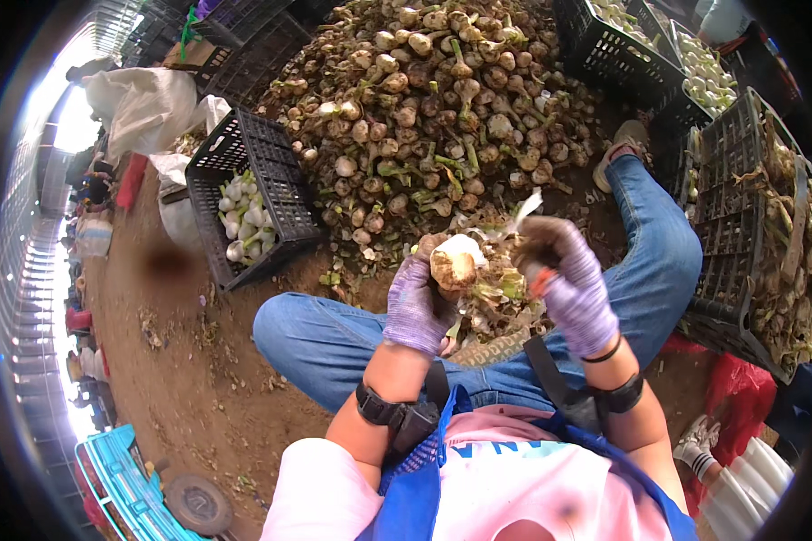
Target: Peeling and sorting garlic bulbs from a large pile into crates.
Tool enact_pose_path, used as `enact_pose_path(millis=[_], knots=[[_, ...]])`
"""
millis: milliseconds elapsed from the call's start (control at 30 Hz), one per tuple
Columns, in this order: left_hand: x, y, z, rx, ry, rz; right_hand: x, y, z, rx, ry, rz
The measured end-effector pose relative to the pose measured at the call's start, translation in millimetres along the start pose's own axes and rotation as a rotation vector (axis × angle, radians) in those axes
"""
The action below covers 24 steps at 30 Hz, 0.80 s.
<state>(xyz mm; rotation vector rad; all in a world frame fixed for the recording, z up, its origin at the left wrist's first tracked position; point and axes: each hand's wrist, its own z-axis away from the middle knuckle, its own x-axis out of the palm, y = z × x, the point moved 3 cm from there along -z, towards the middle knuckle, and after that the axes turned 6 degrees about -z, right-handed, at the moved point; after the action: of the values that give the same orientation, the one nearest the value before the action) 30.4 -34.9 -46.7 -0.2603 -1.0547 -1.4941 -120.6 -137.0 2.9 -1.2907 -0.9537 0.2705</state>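
Observation:
My left hand, in a purple knit glove with soiled fingers, is closed around a garlic bulb. The bulb is part white and part brown, held above my lap. Just to its right is my right hand, gloved the same way, apart from the bulb and slightly blurred, with its fingers curled. A small orange-red thing shows at its fingers; its kind is unclear. A pale strip of garlic skin sticks up by those fingertips. Loose skins and trimmings lie below and between both hands.
A large heap of untrimmed garlic rises ahead. At left, a tilted black crate holds clean white bulbs. Another black crate, with dry stalks, stands at right. More filled crates are at far right; a blue cart is at lower left.

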Motion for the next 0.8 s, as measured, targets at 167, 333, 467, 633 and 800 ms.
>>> enact_pose_path(millis=[167,333,467,633,800], knots=[[16,-1,8,-0.061,-0.068,-0.026,18,11,-1,-0.376,-0.052,0.678],[27,4,21,0.129,-0.132,-0.223,1,33,-1,0.073,0.048,0.022],[37,12,24,0.233,-0.119,-0.306,7,34,0,0.072,0.115,-0.118],[44,9,28,0.497,-0.018,-0.601,18,25,-3,-0.060,0.162,0.377],[41,8,28,0.688,-0.086,-0.910,12,21,-1,-0.032,0.145,0.494]])
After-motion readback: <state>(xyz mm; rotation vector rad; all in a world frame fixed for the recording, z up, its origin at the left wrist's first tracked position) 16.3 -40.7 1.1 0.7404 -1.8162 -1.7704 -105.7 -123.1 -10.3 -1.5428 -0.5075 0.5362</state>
